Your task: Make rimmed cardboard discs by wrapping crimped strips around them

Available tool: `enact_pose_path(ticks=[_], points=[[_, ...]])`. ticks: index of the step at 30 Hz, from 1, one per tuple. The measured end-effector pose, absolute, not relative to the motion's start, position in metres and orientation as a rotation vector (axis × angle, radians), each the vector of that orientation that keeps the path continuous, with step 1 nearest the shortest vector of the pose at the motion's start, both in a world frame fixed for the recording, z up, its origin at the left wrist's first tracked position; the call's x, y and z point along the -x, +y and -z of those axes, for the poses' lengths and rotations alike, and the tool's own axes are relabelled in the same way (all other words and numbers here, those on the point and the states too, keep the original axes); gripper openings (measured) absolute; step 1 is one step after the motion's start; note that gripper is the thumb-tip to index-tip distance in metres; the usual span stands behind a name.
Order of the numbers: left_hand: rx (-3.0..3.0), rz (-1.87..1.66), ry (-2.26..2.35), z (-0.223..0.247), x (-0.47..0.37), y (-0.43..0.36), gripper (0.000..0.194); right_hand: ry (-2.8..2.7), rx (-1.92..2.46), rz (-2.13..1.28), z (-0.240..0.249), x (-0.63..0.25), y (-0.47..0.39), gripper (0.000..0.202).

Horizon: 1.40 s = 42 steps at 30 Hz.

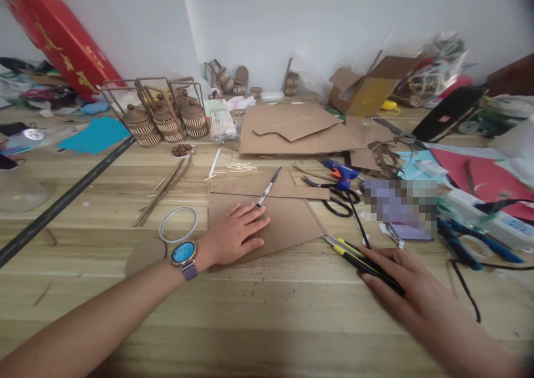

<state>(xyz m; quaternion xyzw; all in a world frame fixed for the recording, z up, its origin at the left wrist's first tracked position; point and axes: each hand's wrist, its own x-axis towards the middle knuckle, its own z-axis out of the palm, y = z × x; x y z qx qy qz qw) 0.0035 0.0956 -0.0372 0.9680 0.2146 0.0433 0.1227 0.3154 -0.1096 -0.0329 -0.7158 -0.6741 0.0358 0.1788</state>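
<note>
The card is held down on the counter by the left hand, spread wide and flat. The knife is held in the right hand, its tip by the card's corner. The left hand could be cut if the card slipped.

Watch digits, red box characters: too blurred

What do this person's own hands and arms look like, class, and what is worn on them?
The left hand is gloveless; its wrist wears a round, blue-faced, metal-rimmed watch with a purple strap. The right hand is gloveless too. No sleeves show.
</note>
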Motion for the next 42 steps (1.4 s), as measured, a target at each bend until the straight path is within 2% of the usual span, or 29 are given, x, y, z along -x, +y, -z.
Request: enact_pose_path(ticks=[14, 28, 42], points=[[-2.821, -0.135, 0.639, 0.038, -0.003, 0.096, 0.056, -1.871, 1.975, -0.073, 0.039, -0.278, -0.117, 0.041], [-2.765, -0.226, 0.697, 0.037, -0.018, 0.088, 0.05, -1.804, 1.989, -0.08, 0.046, -0.279, -0.113, 0.043], [-2.758, -0.24, 0.716, 0.039, -0.018, 0.088, 0.049, -1.852, 1.922, 0.052, 0.045, -0.258, -0.115, 0.038]])
